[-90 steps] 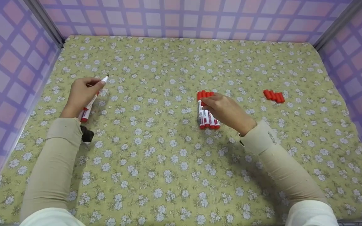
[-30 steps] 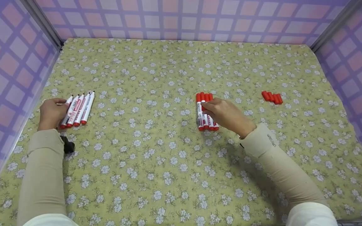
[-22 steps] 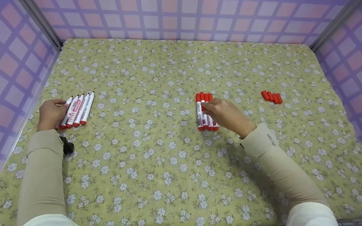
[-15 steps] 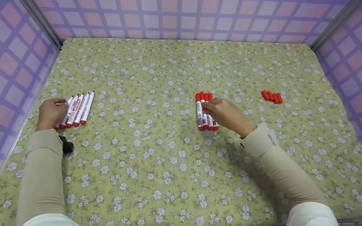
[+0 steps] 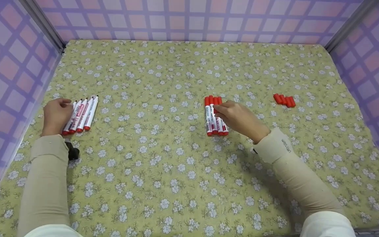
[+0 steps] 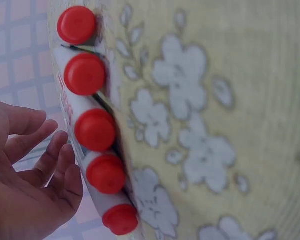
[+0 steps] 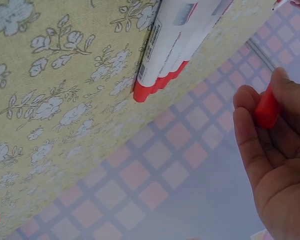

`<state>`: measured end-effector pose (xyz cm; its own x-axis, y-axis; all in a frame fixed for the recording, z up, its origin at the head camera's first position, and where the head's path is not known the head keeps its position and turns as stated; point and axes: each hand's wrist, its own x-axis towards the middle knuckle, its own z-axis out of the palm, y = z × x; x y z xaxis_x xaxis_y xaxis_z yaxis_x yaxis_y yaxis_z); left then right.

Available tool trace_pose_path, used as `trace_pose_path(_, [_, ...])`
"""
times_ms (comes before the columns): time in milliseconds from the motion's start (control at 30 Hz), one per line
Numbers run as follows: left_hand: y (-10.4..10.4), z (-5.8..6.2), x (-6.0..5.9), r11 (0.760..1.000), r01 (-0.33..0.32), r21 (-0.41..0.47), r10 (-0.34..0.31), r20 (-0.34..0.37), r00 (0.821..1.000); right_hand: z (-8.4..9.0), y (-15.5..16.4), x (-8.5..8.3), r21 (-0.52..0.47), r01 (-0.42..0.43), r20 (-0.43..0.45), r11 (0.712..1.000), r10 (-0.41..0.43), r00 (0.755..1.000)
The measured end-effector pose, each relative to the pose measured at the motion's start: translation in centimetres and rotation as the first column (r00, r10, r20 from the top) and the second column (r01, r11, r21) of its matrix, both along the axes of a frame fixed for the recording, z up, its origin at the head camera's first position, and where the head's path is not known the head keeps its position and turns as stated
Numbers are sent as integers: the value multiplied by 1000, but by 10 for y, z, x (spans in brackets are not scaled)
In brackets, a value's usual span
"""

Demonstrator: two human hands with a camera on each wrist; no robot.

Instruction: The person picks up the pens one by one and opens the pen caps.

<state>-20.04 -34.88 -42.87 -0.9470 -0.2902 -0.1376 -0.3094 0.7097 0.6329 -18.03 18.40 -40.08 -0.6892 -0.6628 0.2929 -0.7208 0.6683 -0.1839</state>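
Capped markers (image 5: pixel 213 117) lie lengthwise, red caps away; right hand (image 5: pixel 240 119) pinching one.

Glossy plastic markers (image 5: pixel 81 114), matt floral cloth (image 5: pixel 163 158)

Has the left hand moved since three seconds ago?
Yes. The left hand has come down and left toward the purple wall, and now rests beside the row of uncapped markers on the floral cloth.
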Motion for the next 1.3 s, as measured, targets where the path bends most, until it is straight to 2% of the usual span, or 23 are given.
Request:
trace_pose_path(200, [14,5,-2,999,38,1,-38,-60,997,-2,6,-2,-34,19,-44,999,-21,999])
trace_pose_path(367, [33,7,-6,996,92,-1,-92,-97,991,-3,11,-4,-67,80,-62,995,-84,995])
trace_pose_path(600, [58,9,-8,980,186,69,-182,-57,982,-7,22,-7,-122,165,-86,979,-176,981])
trace_pose_path(767, [77,9,-7,963,249,103,-246,-42,968,-11,32,-9,-178,208,-76,962,-224,972])
trace_pose_path(1000, [110,5,-9,936,333,116,-329,-57,943,-21,48,-17,-243,257,-100,935,-288,952])
trace_pose_path(1133, [129,1,-12,916,369,159,-368,-36,929,-26,56,-20,-277,304,-61,912,-332,941])
trace_pose_path(1300, [150,-3,-13,886,415,206,-422,-15,907,-29,65,-23,-340,371,58,864,-375,925])
